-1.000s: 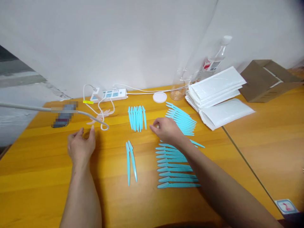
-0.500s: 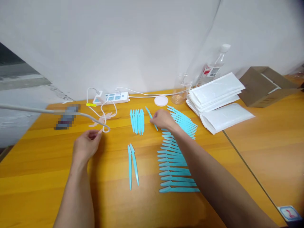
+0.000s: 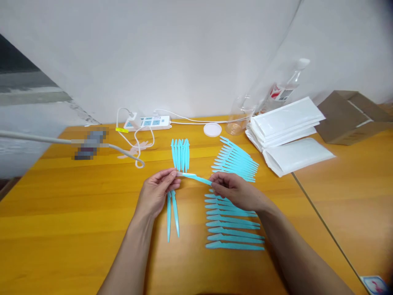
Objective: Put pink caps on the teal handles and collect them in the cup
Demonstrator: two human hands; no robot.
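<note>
Between my hands, above the table, is a light blue eyebrow razor, held nearly level. My left hand pinches its pale, clear-looking end; whether that is a separate cap I cannot tell. My right hand grips the end of the blue handle. Below my left hand lie two blue razors, their upper ends partly covered by the fingers. A group of several razors stands side by side behind. To the right, a long row of razors fans out, partly hidden by my right hand.
A power strip with white cables lies along the wall. Beside it are a blurred phone-like object, a round white lid, a clear jar, a bottle, white padded envelopes and a cardboard box.
My right hand has brought the razor from the back toward me, turning it level. My left hand has moved right from beside the cable and now grips the razor's other end. The view has shifted slightly.
</note>
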